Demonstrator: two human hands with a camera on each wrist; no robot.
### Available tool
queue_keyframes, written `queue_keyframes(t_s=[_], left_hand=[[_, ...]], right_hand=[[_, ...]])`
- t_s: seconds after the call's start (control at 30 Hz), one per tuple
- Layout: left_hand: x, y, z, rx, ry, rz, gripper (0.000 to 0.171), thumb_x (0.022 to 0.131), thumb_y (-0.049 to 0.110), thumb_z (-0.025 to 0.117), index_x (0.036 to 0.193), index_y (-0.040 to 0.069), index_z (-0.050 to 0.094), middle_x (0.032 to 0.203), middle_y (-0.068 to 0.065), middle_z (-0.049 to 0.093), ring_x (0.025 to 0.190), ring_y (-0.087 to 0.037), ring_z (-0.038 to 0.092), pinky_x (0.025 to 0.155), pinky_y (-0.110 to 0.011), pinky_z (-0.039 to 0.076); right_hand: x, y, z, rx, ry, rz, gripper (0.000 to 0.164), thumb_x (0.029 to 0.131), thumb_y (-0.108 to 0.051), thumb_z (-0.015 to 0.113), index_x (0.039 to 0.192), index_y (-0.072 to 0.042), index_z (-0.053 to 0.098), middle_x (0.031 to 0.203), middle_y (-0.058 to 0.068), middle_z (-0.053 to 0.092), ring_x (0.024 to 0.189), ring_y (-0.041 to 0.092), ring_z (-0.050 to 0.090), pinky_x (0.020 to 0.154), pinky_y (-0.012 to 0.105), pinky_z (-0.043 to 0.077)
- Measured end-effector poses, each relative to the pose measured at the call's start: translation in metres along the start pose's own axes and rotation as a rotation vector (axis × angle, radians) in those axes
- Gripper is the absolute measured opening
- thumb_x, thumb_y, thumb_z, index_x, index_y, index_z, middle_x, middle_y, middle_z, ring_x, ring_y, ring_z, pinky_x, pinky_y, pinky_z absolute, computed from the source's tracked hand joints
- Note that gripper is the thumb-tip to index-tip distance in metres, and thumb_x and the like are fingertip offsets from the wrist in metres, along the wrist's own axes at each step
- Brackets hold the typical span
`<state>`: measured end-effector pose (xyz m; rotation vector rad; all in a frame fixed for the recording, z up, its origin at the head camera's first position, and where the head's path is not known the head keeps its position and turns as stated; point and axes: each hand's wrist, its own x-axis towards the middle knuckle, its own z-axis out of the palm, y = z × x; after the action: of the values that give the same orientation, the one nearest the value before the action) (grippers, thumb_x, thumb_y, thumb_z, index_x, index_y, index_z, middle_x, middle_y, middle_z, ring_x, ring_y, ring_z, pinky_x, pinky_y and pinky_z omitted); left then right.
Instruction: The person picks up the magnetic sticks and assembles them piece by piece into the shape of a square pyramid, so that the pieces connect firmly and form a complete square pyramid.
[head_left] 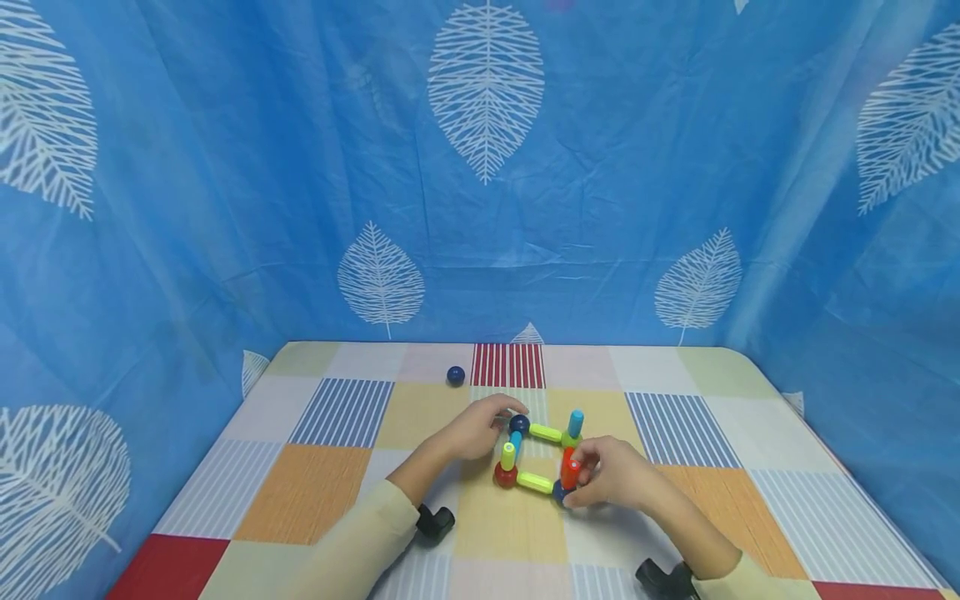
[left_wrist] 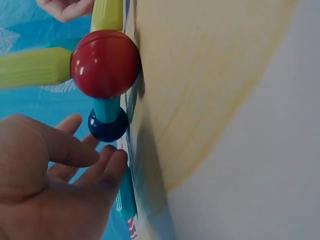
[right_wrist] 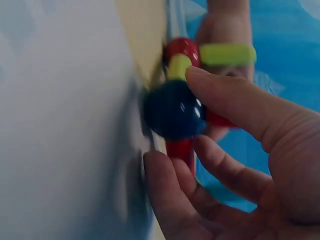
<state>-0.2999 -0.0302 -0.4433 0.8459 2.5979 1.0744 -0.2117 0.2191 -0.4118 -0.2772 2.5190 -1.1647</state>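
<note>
A square frame of sticks and balls lies on the cloth. Its corners are a red ball (head_left: 506,475), a dark blue ball (head_left: 519,425) at back left, a green ball (head_left: 572,439), and another dark blue ball (right_wrist: 175,110) at front right. Upright sticks are yellow (head_left: 508,455), light blue (head_left: 575,422) and red (head_left: 569,474). My right hand (head_left: 618,475) holds the front-right blue ball between thumb and fingers, beside the red stick. My left hand (head_left: 480,427) is beside the back-left ball, fingers loosely bent and apart from it in the left wrist view.
A loose dark blue ball (head_left: 455,376) lies near the table's back edge. Past the left fingertips a turquoise stick (left_wrist: 127,195) shows. A patchwork cloth (head_left: 315,492) covers the table, and a blue leaf-print curtain (head_left: 600,167) hangs around it.
</note>
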Motion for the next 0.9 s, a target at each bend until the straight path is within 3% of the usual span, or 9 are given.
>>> queue_keyframes(t_s=[0.17,0.3,0.5,0.73,0.9], left_hand=[[0.0,0.003,0.001,0.022,-0.026,0.013,0.051,0.092,-0.014,0.048,0.132,0.012,0.066,0.137,-0.007,0.065,0.133,-0.027,0.058,0.113,-0.045,0.047],[-0.006,0.003,-0.002,0.029,0.0,0.002,0.047,0.093,-0.012,0.049,0.13,0.009,0.067,0.133,-0.009,0.067,0.125,-0.027,0.062,0.108,-0.044,0.051],[-0.019,0.001,-0.01,-0.006,0.002,-0.043,0.028,0.097,0.0,0.062,0.123,0.006,0.07,0.12,-0.008,0.07,0.109,-0.023,0.067,0.097,-0.04,0.056],[-0.031,0.0,-0.011,-0.048,-0.033,-0.107,0.022,0.09,0.008,0.077,0.112,0.011,0.075,0.104,0.001,0.072,0.094,-0.012,0.067,0.083,-0.029,0.057],[-0.036,0.003,-0.009,-0.08,-0.03,-0.124,0.019,0.087,0.009,0.08,0.106,0.013,0.076,0.101,0.003,0.071,0.09,-0.009,0.066,0.081,-0.027,0.057]], right_hand=[[0.001,-0.001,0.013,-0.089,0.072,-0.01,0.041,0.065,-0.024,0.097,0.083,-0.013,0.062,0.075,0.001,0.061,0.064,0.016,0.057,0.054,0.028,0.047],[0.003,0.006,0.009,-0.062,0.074,-0.058,0.041,0.065,-0.019,0.096,0.084,-0.012,0.061,0.08,0.0,0.065,0.067,0.017,0.059,0.055,0.028,0.049],[0.01,0.022,-0.006,-0.019,0.085,-0.065,0.035,0.069,-0.01,0.093,0.095,-0.011,0.069,0.094,0.004,0.07,0.08,0.017,0.067,0.069,0.031,0.055],[0.024,0.04,-0.019,0.029,0.098,-0.078,0.03,0.076,-0.007,0.087,0.103,-0.006,0.074,0.103,0.009,0.074,0.093,0.023,0.073,0.081,0.036,0.06],[0.031,0.045,-0.02,0.041,0.111,-0.075,0.029,0.077,-0.01,0.087,0.103,-0.006,0.076,0.102,0.009,0.077,0.094,0.022,0.072,0.082,0.036,0.058]])
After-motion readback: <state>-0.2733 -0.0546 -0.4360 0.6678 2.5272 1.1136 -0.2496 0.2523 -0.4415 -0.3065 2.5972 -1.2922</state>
